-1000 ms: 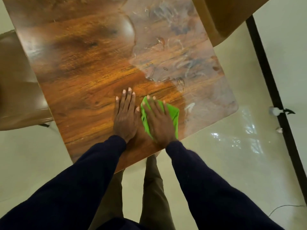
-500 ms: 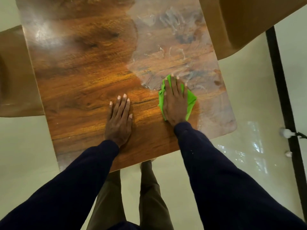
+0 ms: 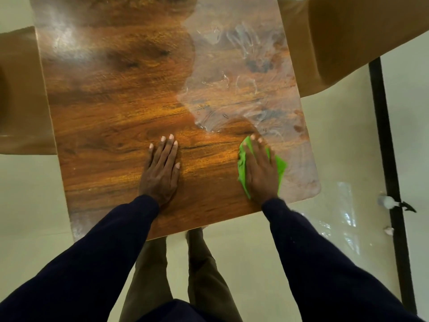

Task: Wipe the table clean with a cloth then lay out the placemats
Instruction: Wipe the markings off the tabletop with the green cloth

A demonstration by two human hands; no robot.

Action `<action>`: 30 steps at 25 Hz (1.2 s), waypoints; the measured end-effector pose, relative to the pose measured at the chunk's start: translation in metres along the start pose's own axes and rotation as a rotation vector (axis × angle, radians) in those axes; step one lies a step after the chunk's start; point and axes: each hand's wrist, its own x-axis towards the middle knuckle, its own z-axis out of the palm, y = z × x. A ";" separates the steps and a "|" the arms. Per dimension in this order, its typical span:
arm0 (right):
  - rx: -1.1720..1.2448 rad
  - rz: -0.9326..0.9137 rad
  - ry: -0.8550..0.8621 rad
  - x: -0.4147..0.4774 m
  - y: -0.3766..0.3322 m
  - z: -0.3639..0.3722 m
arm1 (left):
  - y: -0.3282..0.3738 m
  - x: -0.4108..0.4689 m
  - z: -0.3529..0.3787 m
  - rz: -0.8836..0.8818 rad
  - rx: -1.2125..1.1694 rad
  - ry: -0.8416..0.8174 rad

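Nearest, two dark sleeves [image 3: 97, 259] reach forward from the bottom edge, and between them two olive trouser legs [image 3: 204, 275] stand on a pale, glossy floor [image 3: 27, 194]. The floor reflects light at the right, where one black strip [image 3: 385, 135] runs across it with a small white thing [image 3: 386, 202] just beside it.

Past the legs comes the near edge of the single wooden tabletop [image 3: 111, 126], brown with strong grain and tilted a little in the view. The left grip [image 3: 160, 173] lies flat on the bare wood near the middle of that edge, fingers straight and close together, holding nothing. The right grip [image 3: 261, 173] lies well apart from it toward the near right corner, also flat with fingers extended, pressing down on the one green cloth [image 3: 242, 163]. The cloth sits crumpled under the palm and fingers, touching the tabletop, with green showing on both sides of the grip and at the fingertips.

Just beyond the right fingertips begins a broad wet, cloudy patch [image 3: 243, 77] with white streaks and swirls; it covers the right side of the tabletop up to the far edge. The left side shows dry, shiny wood with a soft glare at the far left corner.

Farthest, two brown chairs flank the tabletop: one [image 3: 21, 94] at the left edge, one [image 3: 348, 43] at the far right corner.
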 end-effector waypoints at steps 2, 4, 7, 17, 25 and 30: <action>0.001 0.094 0.082 0.051 -0.016 -0.003 | 0.000 -0.001 0.001 0.001 0.004 0.007; 0.016 0.094 0.135 0.090 -0.044 0.002 | -0.001 -0.001 0.001 0.006 0.008 0.019; 0.014 -0.019 0.105 0.099 -0.096 0.009 | 0.000 -0.001 0.000 0.007 0.008 0.015; -0.024 -0.100 0.004 0.085 -0.026 -0.011 | -0.006 0.005 -0.010 -0.069 -0.200 0.053; -0.010 -0.167 0.070 0.159 -0.133 0.009 | -0.067 0.092 -0.029 -0.143 -0.077 0.145; 0.004 -0.466 -0.006 0.120 -0.061 -0.001 | -0.078 0.105 -0.026 -0.088 -0.038 0.109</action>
